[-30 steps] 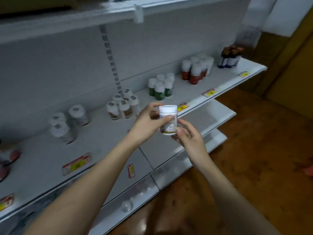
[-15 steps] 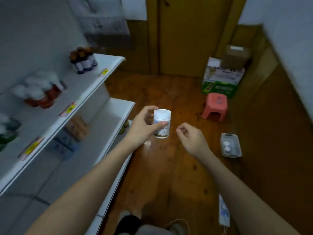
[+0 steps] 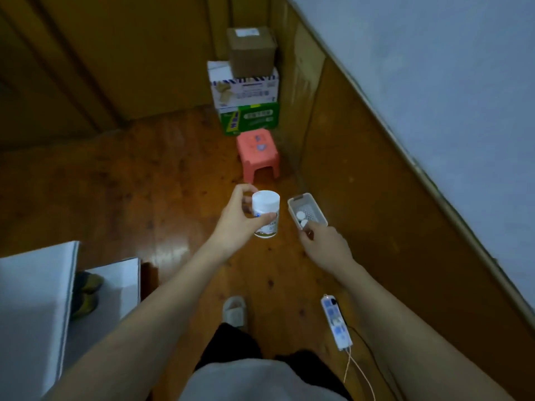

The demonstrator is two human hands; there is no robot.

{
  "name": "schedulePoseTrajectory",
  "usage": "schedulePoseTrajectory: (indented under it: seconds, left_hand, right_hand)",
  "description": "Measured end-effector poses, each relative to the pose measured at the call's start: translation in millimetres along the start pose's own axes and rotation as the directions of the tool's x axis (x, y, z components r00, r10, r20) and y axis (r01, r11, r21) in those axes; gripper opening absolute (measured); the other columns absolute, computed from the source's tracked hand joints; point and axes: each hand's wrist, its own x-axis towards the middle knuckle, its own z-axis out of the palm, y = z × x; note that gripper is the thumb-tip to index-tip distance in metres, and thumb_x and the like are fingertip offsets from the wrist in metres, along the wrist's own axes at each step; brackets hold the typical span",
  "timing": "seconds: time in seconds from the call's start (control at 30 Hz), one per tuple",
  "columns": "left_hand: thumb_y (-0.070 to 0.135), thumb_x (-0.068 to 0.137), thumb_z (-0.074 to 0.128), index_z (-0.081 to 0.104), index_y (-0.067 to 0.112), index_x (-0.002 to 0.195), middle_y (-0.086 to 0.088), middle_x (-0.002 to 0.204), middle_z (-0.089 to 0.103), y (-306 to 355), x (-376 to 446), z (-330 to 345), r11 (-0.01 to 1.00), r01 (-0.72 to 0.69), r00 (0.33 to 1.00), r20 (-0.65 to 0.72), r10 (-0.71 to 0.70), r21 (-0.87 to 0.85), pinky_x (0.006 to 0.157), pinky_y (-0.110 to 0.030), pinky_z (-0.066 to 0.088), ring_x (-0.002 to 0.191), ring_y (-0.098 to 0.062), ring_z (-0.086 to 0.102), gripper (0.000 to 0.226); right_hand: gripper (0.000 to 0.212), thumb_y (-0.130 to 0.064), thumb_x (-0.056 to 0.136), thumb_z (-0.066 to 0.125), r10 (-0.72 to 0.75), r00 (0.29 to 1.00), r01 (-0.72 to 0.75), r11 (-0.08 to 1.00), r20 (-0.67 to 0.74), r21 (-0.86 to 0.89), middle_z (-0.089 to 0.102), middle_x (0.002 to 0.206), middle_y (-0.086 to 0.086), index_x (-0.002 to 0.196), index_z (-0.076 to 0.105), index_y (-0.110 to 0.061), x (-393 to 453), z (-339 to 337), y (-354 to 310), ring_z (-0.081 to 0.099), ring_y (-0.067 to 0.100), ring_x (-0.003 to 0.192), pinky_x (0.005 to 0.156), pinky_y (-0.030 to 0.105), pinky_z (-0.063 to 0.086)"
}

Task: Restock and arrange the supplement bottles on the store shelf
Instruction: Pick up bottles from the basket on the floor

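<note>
Above the small white plastic basket (image 3: 311, 204) of spare bottles: left hand (image 3: 235, 224) gripping a white-capped supplement bottle (image 3: 265, 214), right hand (image 3: 325, 245), fingers loosely curled and empty, poised to fetch another, probably.

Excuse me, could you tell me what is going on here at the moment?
A person is restocking supplement bottles. Their left hand grips a white-capped bottle upright in the air, while their right hand reaches down toward a small white basket on the wooden floor, which holds more white-capped bottles. The white shelf is at the left edge of view, so the held bottle is not shelved yet.
</note>
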Motion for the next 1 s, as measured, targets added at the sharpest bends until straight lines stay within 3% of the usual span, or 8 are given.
schedulePoseTrajectory:
  seconds: [0.2, 0.33, 0.4, 0.47, 0.6, 0.73, 0.87, 1.0]
  left_hand:
    - [0.023, 0.080, 0.082, 0.045, 0.029, 0.136, 0.005, 0.130, 0.050, -18, 118, 43, 0.984, 0.058, 0.979, 0.182, -0.088, 0.166, 0.095, -0.032, 0.049, 0.119, -0.015, 0.050, 0.067]
    - [0.020, 0.078, 0.083, 0.051, 0.027, 0.120, 0.013, 0.112, 0.049, -42, 201, 92, 0.954, 0.052, 0.958, 0.255, -0.131, 0.294, 0.081, -0.017, 0.041, 0.112, -0.015, 0.047, 0.053]
    - [0.024, 0.075, 0.084, 0.051, 0.027, 0.114, 0.008, 0.112, 0.055, -66, 243, 119, 0.934, 0.100, 0.951, 0.243, -0.191, 0.343, 0.085, -0.030, 0.048, 0.109, -0.020, 0.053, 0.052]
    - [0.024, 0.074, 0.084, 0.051, 0.018, 0.117, -0.004, 0.116, 0.060, -97, 283, 150, 0.907, 0.158, 0.941, 0.220, -0.258, 0.390, 0.086, -0.044, 0.051, 0.106, -0.025, 0.058, 0.055]
    - [0.011, 0.081, 0.075, 0.047, 0.006, 0.127, -0.011, 0.116, 0.054, -173, 358, 207, 0.842, 0.233, 0.915, 0.185, -0.360, 0.486, 0.074, -0.036, 0.043, 0.106, -0.030, 0.056, 0.054]
    - [0.013, 0.081, 0.076, 0.045, 0.009, 0.132, -0.011, 0.127, 0.048, -261, 429, 264, 0.787, 0.262, 0.877, 0.203, -0.436, 0.558, 0.077, -0.033, 0.038, 0.113, -0.029, 0.051, 0.060]
    - [0.020, 0.088, 0.071, 0.042, 0.013, 0.138, -0.011, 0.135, 0.044, -358, 497, 315, 0.778, 0.202, 0.889, 0.221, -0.400, 0.595, 0.080, -0.033, 0.045, 0.114, -0.031, 0.053, 0.058]
    - [0.004, 0.090, 0.065, 0.042, 0.019, 0.139, -0.012, 0.135, 0.045, -451, 550, 358, 0.728, 0.122, 0.909, 0.219, -0.355, 0.675, 0.082, -0.035, 0.051, 0.113, -0.033, 0.057, 0.056]
  right_hand:
    - [0.024, -0.035, 0.101, 0.047, 0.215, 0.967, -0.226, 0.972, 0.137, 0.069, 0.060, 0.073, -0.002, 0.086, 0.058, -0.019, 89, 3, 54, 0.057, 0.019, 0.067, 0.052, 0.031, 0.039]
    - [0.024, -0.030, 0.099, 0.049, 0.293, 0.930, -0.317, 0.945, 0.221, 0.082, 0.054, 0.068, 0.000, 0.081, 0.054, -0.015, 161, 14, 104, 0.054, 0.024, 0.067, 0.051, 0.031, 0.034]
    - [0.026, -0.027, 0.099, 0.050, 0.310, 0.915, -0.341, 0.936, 0.256, 0.087, 0.049, 0.065, -0.001, 0.075, 0.049, -0.018, 204, 27, 131, 0.053, 0.025, 0.067, 0.052, 0.032, 0.037]
    - [0.031, -0.024, 0.098, 0.052, 0.329, 0.897, -0.372, 0.923, 0.296, 0.102, 0.050, 0.065, 0.000, 0.068, 0.042, -0.019, 247, 49, 162, 0.056, 0.028, 0.073, 0.059, 0.036, 0.046]
    - [0.026, -0.022, 0.096, 0.058, 0.381, 0.854, -0.432, 0.899, 0.354, 0.076, 0.064, 0.084, 0.009, 0.073, 0.048, -0.018, 328, 101, 222, 0.062, 0.027, 0.085, 0.065, 0.033, 0.045]
    - [0.017, -0.017, 0.095, 0.056, 0.395, 0.844, -0.444, 0.894, 0.363, 0.060, 0.058, 0.076, 0.003, 0.078, 0.052, -0.016, 408, 159, 275, 0.062, 0.028, 0.083, 0.068, 0.037, 0.049]
    - [0.014, -0.013, 0.094, 0.054, 0.383, 0.867, -0.416, 0.908, 0.319, 0.041, 0.061, 0.086, 0.005, 0.081, 0.050, -0.016, 486, 225, 323, 0.059, 0.025, 0.085, 0.067, 0.033, 0.044]
    - [0.010, -0.012, 0.094, 0.056, 0.356, 0.887, -0.379, 0.925, 0.293, 0.022, 0.060, 0.085, 0.005, 0.085, 0.053, -0.014, 550, 286, 361, 0.061, 0.027, 0.084, 0.066, 0.035, 0.049]
